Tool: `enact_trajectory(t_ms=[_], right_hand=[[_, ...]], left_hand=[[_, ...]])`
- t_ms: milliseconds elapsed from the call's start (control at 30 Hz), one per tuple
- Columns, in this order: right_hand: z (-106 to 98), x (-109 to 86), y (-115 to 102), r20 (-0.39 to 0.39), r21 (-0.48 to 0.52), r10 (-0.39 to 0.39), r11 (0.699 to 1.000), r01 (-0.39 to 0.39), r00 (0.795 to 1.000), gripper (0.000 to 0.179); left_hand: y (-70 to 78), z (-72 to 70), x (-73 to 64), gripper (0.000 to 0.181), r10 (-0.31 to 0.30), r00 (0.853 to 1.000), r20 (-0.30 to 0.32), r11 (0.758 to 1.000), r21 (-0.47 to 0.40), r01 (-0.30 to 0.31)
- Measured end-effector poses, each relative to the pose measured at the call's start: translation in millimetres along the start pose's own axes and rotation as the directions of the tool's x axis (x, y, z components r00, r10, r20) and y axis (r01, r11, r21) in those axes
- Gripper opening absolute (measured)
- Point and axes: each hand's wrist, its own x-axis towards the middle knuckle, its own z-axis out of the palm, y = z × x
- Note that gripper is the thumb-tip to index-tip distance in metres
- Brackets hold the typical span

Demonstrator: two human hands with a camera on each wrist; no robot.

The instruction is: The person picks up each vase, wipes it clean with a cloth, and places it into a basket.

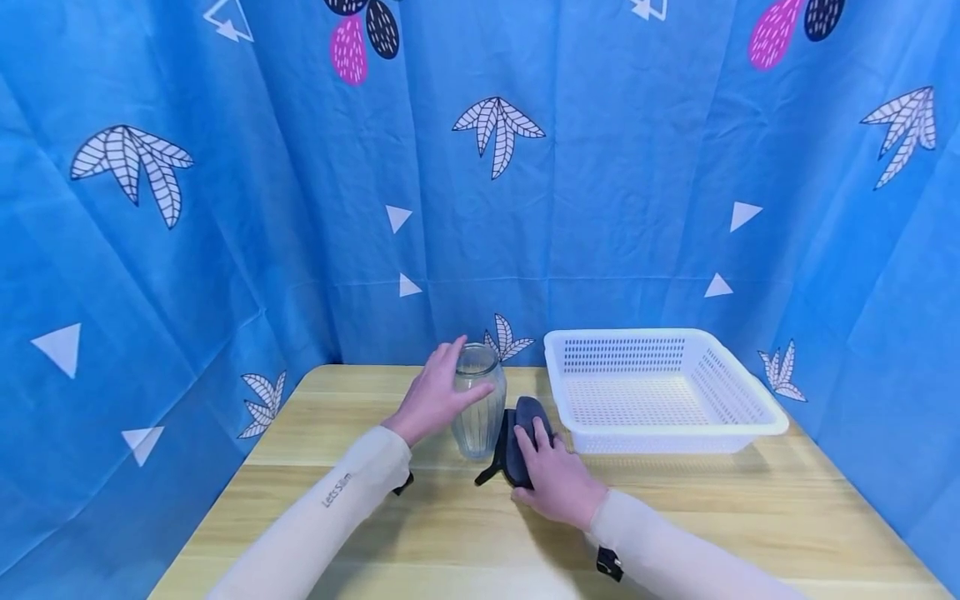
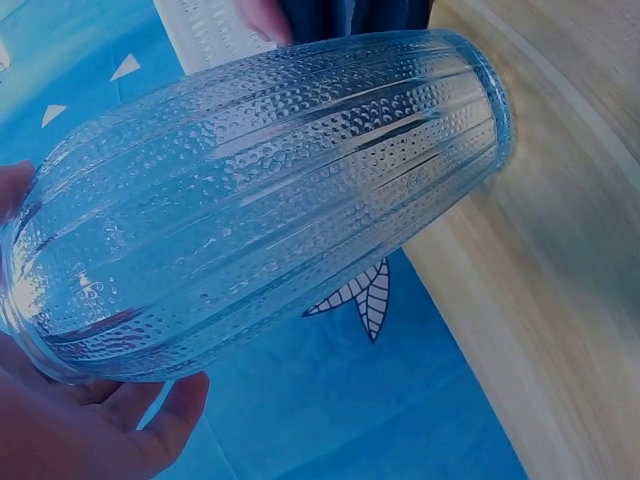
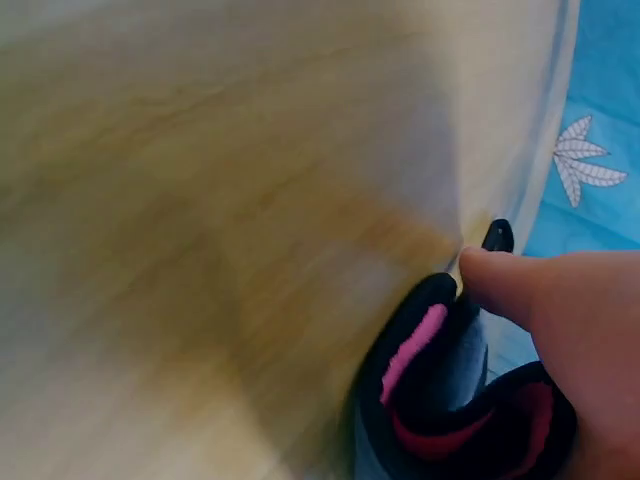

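Note:
A clear ribbed glass vase (image 1: 480, 417) stands upright on the table; in the left wrist view its sides look dimpled. My left hand (image 1: 438, 396) holds it near the rim, thumb across the front and fingers around the far side. Just right of the vase lies a folded dark grey fabric item (image 1: 528, 408) with black edging and a short black strap. Pink lining shows inside its fold in the right wrist view. My right hand (image 1: 558, 483) grips this item from above, fingers over its top and thumb at the near side; its exact kind is unclear.
A white perforated plastic basket (image 1: 667, 442) stands at the table's back right, close beside the fabric item. The light wooden table (image 1: 450, 550) reaches to a blue patterned curtain (image 1: 600, 208) behind and at both sides.

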Motion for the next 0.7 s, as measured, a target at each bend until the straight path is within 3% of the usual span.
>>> enact_trajectory(t_ms=[200, 500, 700], right_hand=[[2, 9.9, -2, 0.014, -0.089, -0.003, 0.996, 0.004, 1.000, 0.085], [2, 18.0, -3, 0.093, -0.125, 0.010, 0.992, 0.002, 0.996, 0.079], [8, 16.0, -1, 0.012, -0.264, -0.035, 0.964, 0.037, 0.999, 0.070]], left_hand=[[-0.1, 0.7, -0.3, 0.098, 0.024, 1.000, -0.015, 1.000, -0.001, -0.024], [1.4, 0.9, -1.1, 0.096, 0.035, 0.999, -0.017, 0.999, -0.007, -0.035], [1.2, 1.9, -1.6, 0.094, 0.044, 0.999, -0.027, 0.999, -0.002, -0.044]])
